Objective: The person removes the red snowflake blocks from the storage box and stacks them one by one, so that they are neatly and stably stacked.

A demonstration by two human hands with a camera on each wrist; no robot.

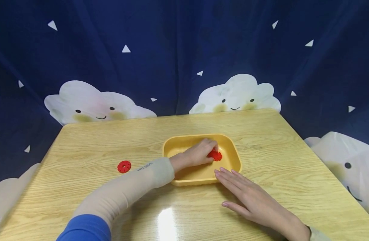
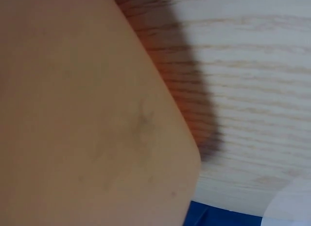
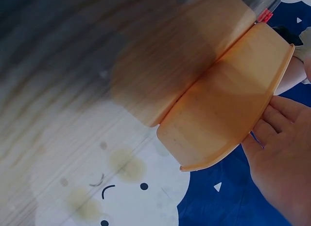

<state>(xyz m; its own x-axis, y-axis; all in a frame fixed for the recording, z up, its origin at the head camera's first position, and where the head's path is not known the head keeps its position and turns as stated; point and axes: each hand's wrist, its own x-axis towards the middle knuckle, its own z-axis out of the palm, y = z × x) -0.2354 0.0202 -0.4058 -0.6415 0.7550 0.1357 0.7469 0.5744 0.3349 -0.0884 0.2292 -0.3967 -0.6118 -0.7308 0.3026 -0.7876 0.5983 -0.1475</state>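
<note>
A yellow-orange plastic tray (image 1: 196, 182) sits on the wooden table. My left hand (image 1: 200, 153) reaches into it from the left, curled fingers and thumb pinching a red notched building disc (image 1: 216, 156) near the tray's right side. Beyond the sleeve, to the left of the tray, lies another red notched disc (image 1: 124, 166) with a round hole in its middle. With fingers straight and thumb apart, my right hand (image 1: 253, 199) is at the tray's near right corner. In the right wrist view its fingertips overlap the tray's rim (image 3: 262, 116). Bare skin fills much of the left wrist view.
The light wooden table (image 1: 292, 157) extends around the tray on all sides. Behind it hangs a dark blue curtain (image 1: 160, 50) with white clouds and small triangles. My left forearm's pale sleeve (image 1: 124, 187) crosses the table's left front part.
</note>
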